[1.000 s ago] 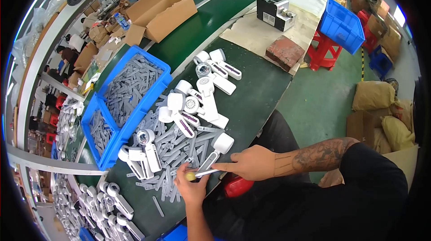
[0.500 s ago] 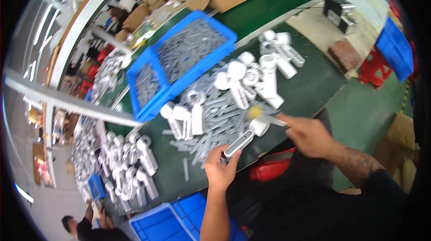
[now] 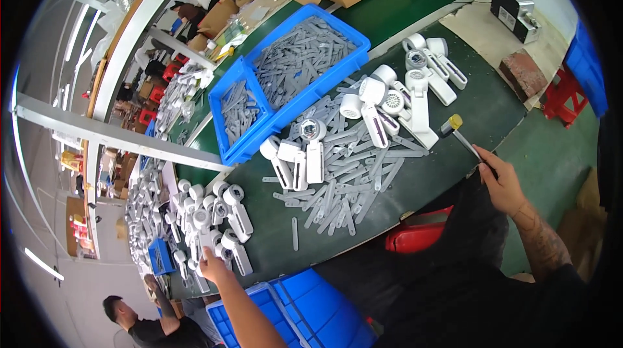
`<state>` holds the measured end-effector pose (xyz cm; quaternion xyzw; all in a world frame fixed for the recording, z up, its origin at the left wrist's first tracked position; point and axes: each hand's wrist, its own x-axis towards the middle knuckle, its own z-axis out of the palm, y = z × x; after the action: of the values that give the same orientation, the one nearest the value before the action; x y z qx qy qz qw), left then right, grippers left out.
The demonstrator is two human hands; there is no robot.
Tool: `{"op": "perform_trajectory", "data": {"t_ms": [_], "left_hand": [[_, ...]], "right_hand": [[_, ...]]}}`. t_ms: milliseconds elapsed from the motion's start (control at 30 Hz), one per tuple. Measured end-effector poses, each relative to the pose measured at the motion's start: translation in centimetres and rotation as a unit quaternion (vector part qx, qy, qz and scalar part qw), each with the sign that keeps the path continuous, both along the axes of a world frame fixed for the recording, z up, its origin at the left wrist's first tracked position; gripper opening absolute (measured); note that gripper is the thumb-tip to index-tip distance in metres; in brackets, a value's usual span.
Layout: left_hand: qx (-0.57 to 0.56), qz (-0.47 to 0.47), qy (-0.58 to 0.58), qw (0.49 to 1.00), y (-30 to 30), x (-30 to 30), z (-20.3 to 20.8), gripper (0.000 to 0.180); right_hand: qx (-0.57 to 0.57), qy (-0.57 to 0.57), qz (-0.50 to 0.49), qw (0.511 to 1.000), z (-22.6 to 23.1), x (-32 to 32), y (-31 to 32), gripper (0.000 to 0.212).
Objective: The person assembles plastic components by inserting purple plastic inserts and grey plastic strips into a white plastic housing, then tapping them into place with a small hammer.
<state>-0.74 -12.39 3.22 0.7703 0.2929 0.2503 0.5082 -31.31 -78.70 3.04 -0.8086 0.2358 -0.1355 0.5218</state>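
Note:
My right hand (image 3: pixel 502 186) is closed round the handle of a small hammer (image 3: pixel 464 142) with a yellow-ended head, held above the table's right edge. At the left, my left hand (image 3: pixel 215 266) reaches into a group of white handheld fans (image 3: pixel 235 213). Its thumb and fingers are bent against a white handheld fan (image 3: pixel 205 238) there, partly hidden among the others. Mid-table lies a loose heap of flat grey plastic strips (image 3: pixel 344 186). More white fans (image 3: pixel 314 160) with slotted handles rest on and behind this heap.
A divided blue crate (image 3: pixel 279 118) full of grey strips stands at the back. A brick (image 3: pixel 523 74) and a black-and-silver box (image 3: pixel 514 12) are at the far right. Blue crates (image 3: pixel 318 302) and a red stool (image 3: pixel 418 230) sit by the near edge. A co-worker (image 3: pixel 146 322) is at lower left.
My left hand has moved left from the heap to the fan group, taking the fan it held away from the front of the heap. My right hand has moved right with the hammer.

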Motion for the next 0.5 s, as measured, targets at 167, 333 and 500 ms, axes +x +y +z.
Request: {"op": "perform_trajectory", "data": {"t_ms": [167,333,500], "left_hand": [[-0.195,-0.029,-0.24,0.95,9.2,3.7,-4.8,0.065],[0.181,-0.099,-0.068,0.976,-1.6,3.8,-3.6,0.048],[0.339,-0.366,-0.1,0.861,-19.0,0.1,-0.3,0.015]], "right_hand": [[-0.043,0.004,0.04,0.998,0.6,0.4,1.7,0.043],[-0.061,-0.003,0.05,0.997,-0.5,-0.6,2.4,0.044],[-0.04,0.027,0.061,0.997,0.0,-0.6,3.0,0.043]]}}
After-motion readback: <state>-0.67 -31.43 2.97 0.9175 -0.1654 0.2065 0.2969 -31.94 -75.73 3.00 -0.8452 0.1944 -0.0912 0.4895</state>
